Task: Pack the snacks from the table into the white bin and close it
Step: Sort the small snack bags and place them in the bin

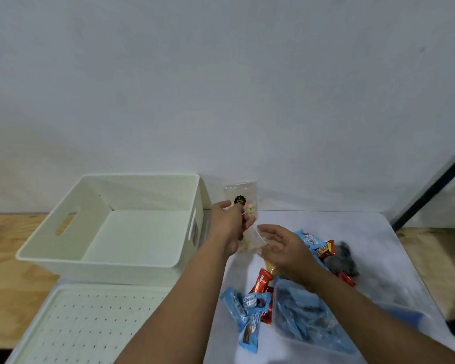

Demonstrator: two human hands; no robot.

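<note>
White bin (50,248) holds nothing (lid off); left hand (227,227) grips two clear candy bags (243,198); right hand (281,245) relaxed.

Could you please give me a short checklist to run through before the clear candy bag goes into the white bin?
1. Left hand grips clear candy bag: ok.
2. White bin uncovered, interior free: ok.
3. Lid off, lying in front of the bin: ok.
4. Bag above the bin opening: not ok, it is held right of the bin.
5. Right hand free of the second small bag: cannot tell.
6. Table snacks all packed: not ok, blue wrappers remain.
</note>
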